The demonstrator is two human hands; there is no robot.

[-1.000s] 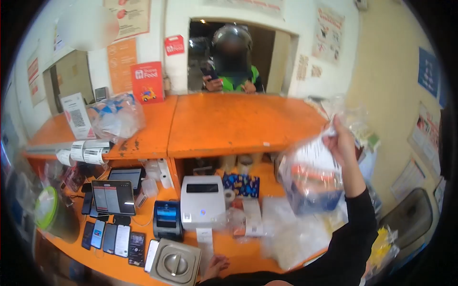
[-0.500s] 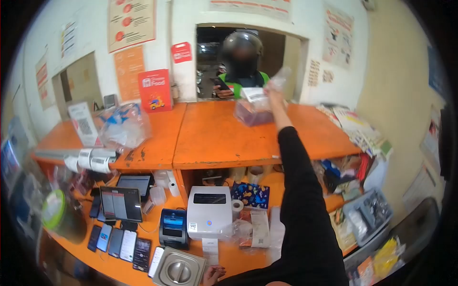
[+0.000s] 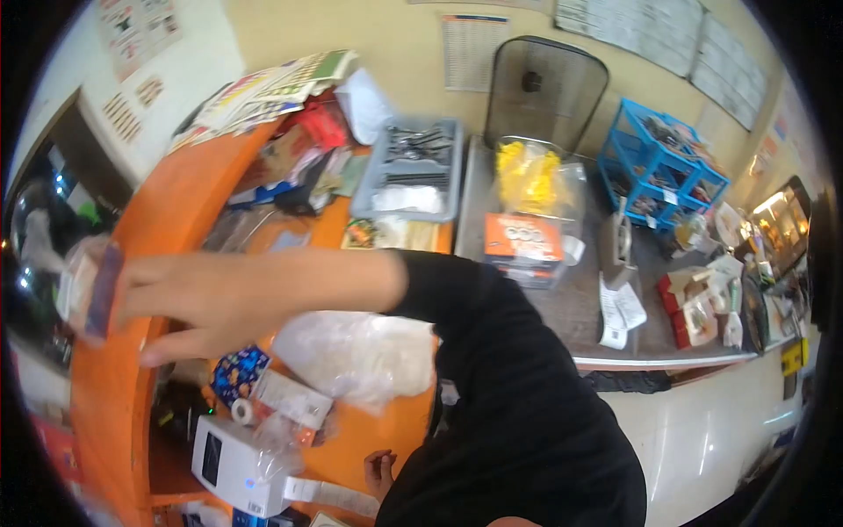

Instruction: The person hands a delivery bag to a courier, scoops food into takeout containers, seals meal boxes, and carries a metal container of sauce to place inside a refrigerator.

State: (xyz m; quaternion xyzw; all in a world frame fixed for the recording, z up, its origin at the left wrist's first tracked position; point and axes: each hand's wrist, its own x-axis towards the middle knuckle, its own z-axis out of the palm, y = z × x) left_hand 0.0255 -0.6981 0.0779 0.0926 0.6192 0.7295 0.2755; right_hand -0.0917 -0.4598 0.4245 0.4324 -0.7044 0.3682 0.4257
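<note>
My right hand (image 3: 206,294) reaches left over the counter, smeared by motion, with fingers stretched and spread. Just beyond its fingertips is a bagged food package (image 3: 95,290) with a purple lower part, at the far left by the window opening. Whether the fingertips still touch it is hard to tell. Low in the view, my left hand (image 3: 379,472) hangs with its fingers curled in and nothing visible in them. Beside it a paper label strip (image 3: 329,494) runs out of a white label printer (image 3: 235,465).
A person in a helmet (image 3: 35,237) stands beyond the opening. On the orange counter (image 3: 189,189) lie papers and a clear plastic bag (image 3: 360,351). A grey cutlery tray (image 3: 408,167), an orange box (image 3: 522,239) and a blue rack (image 3: 663,162) stand to the right.
The view has swung right, bringing the side table and rack into sight. My right hand has gone from gripping the package's bag to spread fingers beside it.
</note>
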